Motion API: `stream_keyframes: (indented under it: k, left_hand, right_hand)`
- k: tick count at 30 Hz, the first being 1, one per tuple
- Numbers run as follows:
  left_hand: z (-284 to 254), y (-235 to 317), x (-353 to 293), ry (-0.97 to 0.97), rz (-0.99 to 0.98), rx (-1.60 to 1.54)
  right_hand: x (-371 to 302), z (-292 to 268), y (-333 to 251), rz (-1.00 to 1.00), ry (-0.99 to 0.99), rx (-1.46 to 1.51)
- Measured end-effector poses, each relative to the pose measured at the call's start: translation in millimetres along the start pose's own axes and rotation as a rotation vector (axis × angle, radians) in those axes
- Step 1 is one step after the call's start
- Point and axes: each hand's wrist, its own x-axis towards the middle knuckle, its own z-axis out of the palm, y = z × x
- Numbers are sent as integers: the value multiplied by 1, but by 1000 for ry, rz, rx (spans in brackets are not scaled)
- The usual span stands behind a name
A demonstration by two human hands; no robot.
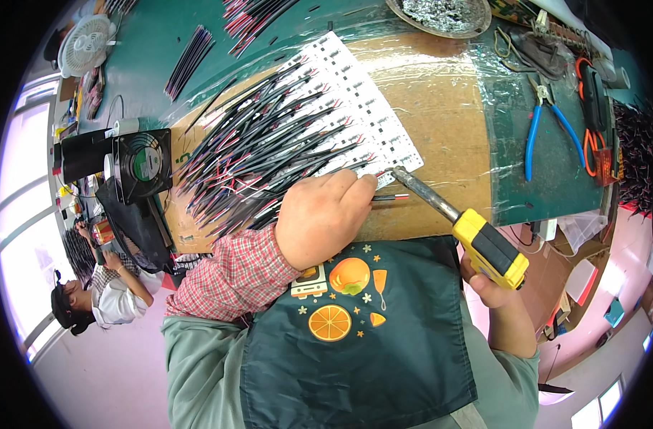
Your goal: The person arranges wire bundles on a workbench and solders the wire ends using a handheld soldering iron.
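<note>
My left hand (330,218) is closed in a pinch on a thin wire at the near edge of a white circuit board sheet (373,107); the fingers hide most of this wire. My right hand (492,289) grips a yellow and black soldering iron (487,247), whose metal tip meets the board's near corner, close to my left fingertips. Many black-sleeved wires (255,150) with red and white ends lie fanned out leftward from the sheet. Just beyond my left hand, another wire end (392,197) rests on the brown board (441,93).
Blue-handled pliers (548,129) and orange-handled cutters (590,121) lie at the right. A metal dish (444,16) with silvery scraps stands at the back. Wire bundles (190,61) lie at the back left, near a small black fan (144,166). Another person (105,293) sits far left.
</note>
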Motion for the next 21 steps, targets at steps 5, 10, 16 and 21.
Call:
stream_keyframes:
  k: [5, 10, 16, 21]
  left_hand:
    - [4, -6, 0, -12, 2, 10]
    - [5, -7, 1, -3, -4, -12]
    - [7, -2, 5, -16, -139, -91]
    - [4, -4, 11, -39, -209, -217]
  right_hand:
    - [6, 5, 4, -3, 15, -11]
    - [4, 4, 6, 19, 23, 33]
    - [2, 1, 6, 12, 43, 100]
    - [-1, -3, 7, 0, 30, 10]
